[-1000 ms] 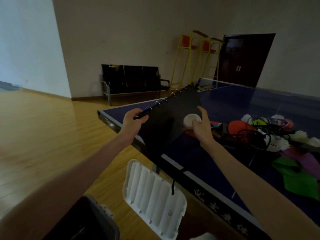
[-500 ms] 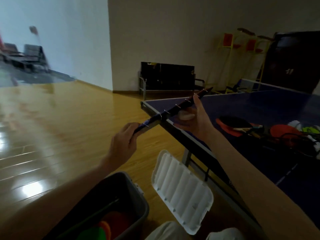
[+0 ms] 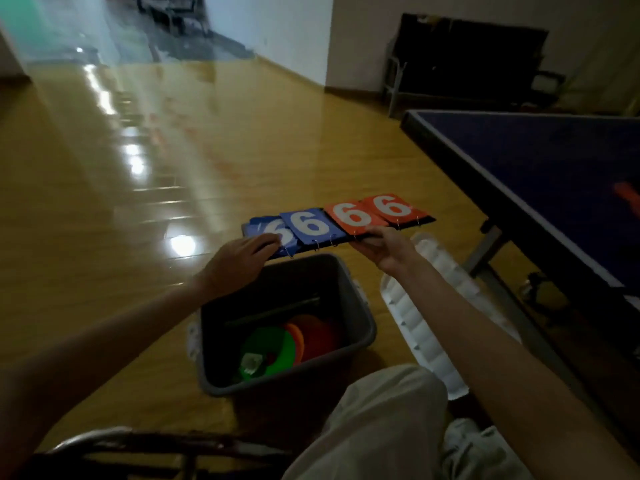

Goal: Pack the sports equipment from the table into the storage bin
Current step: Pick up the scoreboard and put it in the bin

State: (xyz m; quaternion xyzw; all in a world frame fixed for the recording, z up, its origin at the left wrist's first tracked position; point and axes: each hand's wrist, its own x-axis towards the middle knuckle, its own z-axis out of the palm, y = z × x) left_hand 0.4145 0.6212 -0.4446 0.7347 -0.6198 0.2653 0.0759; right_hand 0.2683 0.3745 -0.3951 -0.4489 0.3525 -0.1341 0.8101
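Flip scoreboard with two blue and two orange "6" cards on a black ring-bound base (image 3: pixel 341 221) held level in the air above the far rim of the grey plastic storage bin (image 3: pixel 360 337). Left hand (image 3: pixel 239 261) grips its blue end, fingers over the card. Right hand (image 3: pixel 384 245) pinches the near edge under the orange cards. Bin holds green and orange flat discs (image 3: pixel 273 344). White ribbed lid (image 3: pixel 433 327) lies on the wooden floor just right of the bin, beside the blue table-tennis table (image 3: pixel 554 168).

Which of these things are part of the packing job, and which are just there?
Part of the job:
scoreboard, held by left hand and right hand
grey bin
discs inside it
white lid
table

Just there:
black bench
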